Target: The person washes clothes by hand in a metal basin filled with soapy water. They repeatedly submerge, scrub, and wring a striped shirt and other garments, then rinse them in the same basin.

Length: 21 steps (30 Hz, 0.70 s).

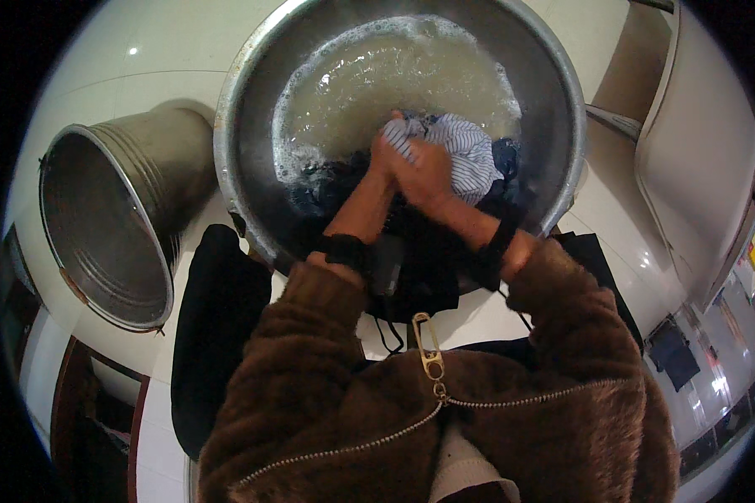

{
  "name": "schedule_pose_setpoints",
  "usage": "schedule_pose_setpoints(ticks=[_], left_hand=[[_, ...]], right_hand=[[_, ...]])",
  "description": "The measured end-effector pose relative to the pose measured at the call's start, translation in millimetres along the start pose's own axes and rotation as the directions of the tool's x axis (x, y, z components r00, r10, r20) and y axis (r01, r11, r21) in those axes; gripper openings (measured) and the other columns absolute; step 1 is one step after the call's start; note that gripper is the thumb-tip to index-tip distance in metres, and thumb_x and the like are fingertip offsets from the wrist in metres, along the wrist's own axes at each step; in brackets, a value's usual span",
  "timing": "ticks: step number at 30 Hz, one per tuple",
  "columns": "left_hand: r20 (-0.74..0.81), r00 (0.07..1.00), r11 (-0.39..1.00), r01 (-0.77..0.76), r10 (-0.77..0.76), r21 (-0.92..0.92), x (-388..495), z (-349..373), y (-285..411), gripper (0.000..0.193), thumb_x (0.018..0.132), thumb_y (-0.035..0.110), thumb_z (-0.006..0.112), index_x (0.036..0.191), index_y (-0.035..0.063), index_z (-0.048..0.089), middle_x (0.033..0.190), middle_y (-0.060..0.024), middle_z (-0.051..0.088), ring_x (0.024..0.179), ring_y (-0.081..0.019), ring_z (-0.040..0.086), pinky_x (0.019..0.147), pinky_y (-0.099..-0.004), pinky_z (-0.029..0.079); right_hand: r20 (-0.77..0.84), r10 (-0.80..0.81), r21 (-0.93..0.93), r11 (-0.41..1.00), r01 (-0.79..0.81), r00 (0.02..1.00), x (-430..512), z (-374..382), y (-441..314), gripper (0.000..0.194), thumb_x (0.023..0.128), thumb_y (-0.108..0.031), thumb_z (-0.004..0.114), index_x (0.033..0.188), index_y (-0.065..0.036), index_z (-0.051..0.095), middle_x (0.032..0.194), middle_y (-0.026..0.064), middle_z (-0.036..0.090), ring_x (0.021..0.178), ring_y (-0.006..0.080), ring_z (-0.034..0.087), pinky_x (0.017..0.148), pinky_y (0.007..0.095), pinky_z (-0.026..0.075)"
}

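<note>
A white cloth with dark stripes [469, 154] is bunched up, wet, over a large round metal basin [557, 94]. My left hand [384, 154] grips one end of it. My right hand [429, 173] is pressed against the left one and closed on the same cloth, whose loose part hangs to the right. Cloudy water [377, 88] with a ring of suds fills the basin's bottom. Dark wet fabric [314, 188] lies in the water below and beside my hands. My fingers are partly hidden by the cloth and by each other.
A ribbed metal bucket [157, 148] with a wire handle stands left of the basin on the pale tiled floor [163, 56]. To the right is a pale curved panel [698, 126], possibly a chair. My knees flank the basin's near side.
</note>
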<state>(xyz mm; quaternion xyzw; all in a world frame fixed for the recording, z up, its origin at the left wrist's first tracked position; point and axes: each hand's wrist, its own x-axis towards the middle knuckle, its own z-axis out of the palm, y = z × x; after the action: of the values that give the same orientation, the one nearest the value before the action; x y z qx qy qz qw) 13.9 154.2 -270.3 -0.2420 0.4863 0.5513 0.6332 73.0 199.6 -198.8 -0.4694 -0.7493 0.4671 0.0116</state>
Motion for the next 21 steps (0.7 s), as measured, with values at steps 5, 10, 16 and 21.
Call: schedule_pose_setpoints(ticks=[5,10,16,21], left_hand=[[-0.067,0.99,0.912,-0.087,0.124,0.4,-15,17,3,0.047,0.091,0.042,0.037,0.085,0.0008,0.059,0.085,-0.0092,0.06,0.07,-0.0165,0.053,0.062,-0.0347,0.043],[0.013,0.963,0.924,-0.262,0.269,0.278,-16,41,24,0.04,0.09,0.036,0.047,0.11,0.002,0.054,0.099,-0.0061,0.057,0.085,-0.0161,0.054,0.072,-0.0285,0.045],[-0.06,0.912,0.686,-0.259,0.405,0.68,8,14,25,0.04,0.084,0.017,0.057,0.12,0.0047,0.044,0.103,-0.0089,0.054,0.084,-0.0181,0.056,0.065,-0.0342,0.049],[-0.067,0.984,0.902,-0.121,0.162,0.413,0,10,25,0.054,0.083,0.014,0.057,0.131,0.0102,0.033,0.113,-0.0126,0.048,0.087,-0.0207,0.055,0.066,-0.0278,0.05]], right_hand=[[-0.21,0.062,-0.139,0.986,-0.093,0.976,42,3,42,0.047,0.079,-0.048,0.052,0.068,-0.003,0.06,0.064,0.0203,0.058,0.062,0.0363,0.058,0.056,0.0424,0.043],[-0.291,0.128,-0.144,0.974,-0.176,0.948,91,-69,94,0.041,0.081,-0.047,0.049,0.099,-0.011,0.059,0.084,0.0218,0.062,0.081,0.0402,0.058,0.072,0.0445,0.044],[-0.4,-0.238,-0.495,0.869,0.01,0.885,89,-47,87,0.045,0.08,-0.043,0.056,0.118,-0.019,0.05,0.098,0.018,0.061,0.091,0.0381,0.057,0.082,0.0418,0.044],[0.014,-0.143,-0.044,0.989,0.143,0.99,92,-33,89,0.041,0.075,-0.041,0.064,0.11,-0.02,0.058,0.1,0.0137,0.061,0.093,0.0313,0.059,0.081,0.0382,0.046]])
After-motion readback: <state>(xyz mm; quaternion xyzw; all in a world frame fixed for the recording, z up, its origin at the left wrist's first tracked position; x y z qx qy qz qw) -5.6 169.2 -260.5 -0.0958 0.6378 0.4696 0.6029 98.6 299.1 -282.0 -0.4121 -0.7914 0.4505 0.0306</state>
